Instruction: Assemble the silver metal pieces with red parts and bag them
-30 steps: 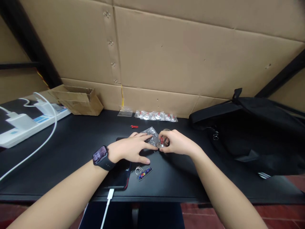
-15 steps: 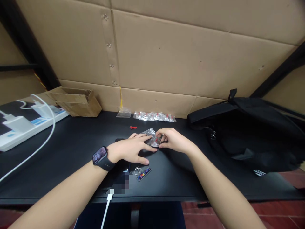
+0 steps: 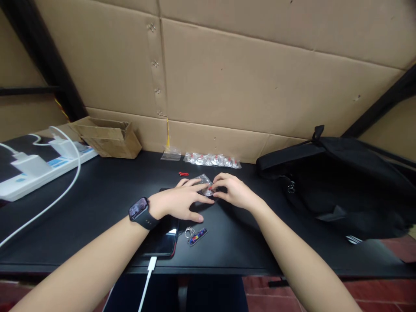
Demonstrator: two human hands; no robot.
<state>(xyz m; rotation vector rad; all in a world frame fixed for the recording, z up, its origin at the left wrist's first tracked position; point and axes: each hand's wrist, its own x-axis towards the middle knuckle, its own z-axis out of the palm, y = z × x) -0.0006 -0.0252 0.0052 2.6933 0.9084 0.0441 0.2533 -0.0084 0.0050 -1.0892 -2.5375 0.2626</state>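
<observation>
A clear plastic packet (image 3: 204,178) lies on the black desk with a round, shiny silver piece and a bit of red in it. Across its left side my left hand (image 3: 180,203) rests flat with fingers spread, touching the packet. My right hand (image 3: 231,190) pinches the packet's right side by the red bit; the exact grip is partly hidden by the fingers. Nearer me lies a keychain (image 3: 197,237) with a metal ring and a colourful bar. A small red strap-like piece (image 3: 183,174) sits just beyond my left fingers.
A row of similar packets (image 3: 212,160) runs along the cardboard wall. A phone (image 3: 160,242) with a white cable lies under my left wrist. To the left are a cardboard box (image 3: 112,141) and power strip (image 3: 53,171); a black bag (image 3: 341,186) is at right.
My right fingers have shifted slightly left and closed in on the packet's right side. My left hand stays spread on it. The view has shifted a little.
</observation>
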